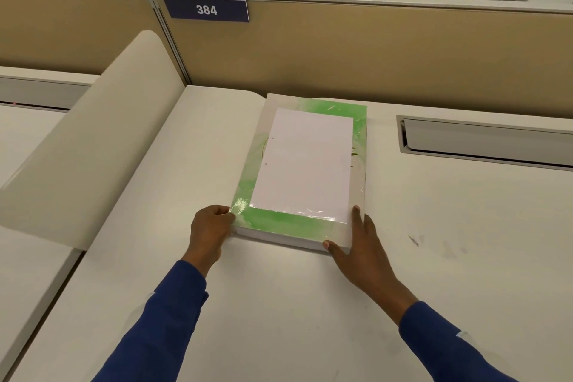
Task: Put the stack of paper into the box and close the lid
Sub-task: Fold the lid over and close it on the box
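Note:
A flat box (279, 223) with a glossy green and white top lies on the white desk (279, 313), its long side running away from me. A white paper stack (305, 161) with two punch holes on its left edge rests on top of it. The lid looks down, flat on the box. My left hand (210, 232) grips the box's near left corner, fingers curled around the edge. My right hand (362, 251) holds the near right corner, thumb on the front edge and fingers along the right side.
A beige partition (341, 56) with a blue sign reading 384 (206, 10) stands right behind the box. A curved cream divider (93, 146) rises at the left of the desk. A recessed cable slot (483, 143) sits at the right rear.

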The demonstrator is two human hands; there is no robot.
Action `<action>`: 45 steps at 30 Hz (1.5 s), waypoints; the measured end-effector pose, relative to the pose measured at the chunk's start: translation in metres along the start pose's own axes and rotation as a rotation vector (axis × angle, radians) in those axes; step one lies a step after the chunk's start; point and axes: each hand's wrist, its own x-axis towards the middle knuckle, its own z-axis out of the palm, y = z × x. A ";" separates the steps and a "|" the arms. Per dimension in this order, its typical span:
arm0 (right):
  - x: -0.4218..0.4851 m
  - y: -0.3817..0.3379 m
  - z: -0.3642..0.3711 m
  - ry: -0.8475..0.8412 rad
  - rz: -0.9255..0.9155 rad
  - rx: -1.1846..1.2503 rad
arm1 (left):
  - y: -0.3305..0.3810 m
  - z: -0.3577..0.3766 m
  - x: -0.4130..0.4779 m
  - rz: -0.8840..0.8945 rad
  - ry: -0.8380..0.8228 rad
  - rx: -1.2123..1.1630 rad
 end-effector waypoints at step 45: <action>0.227 -0.049 -0.049 0.092 -0.053 -0.452 | 0.131 0.105 0.138 0.777 -0.125 1.151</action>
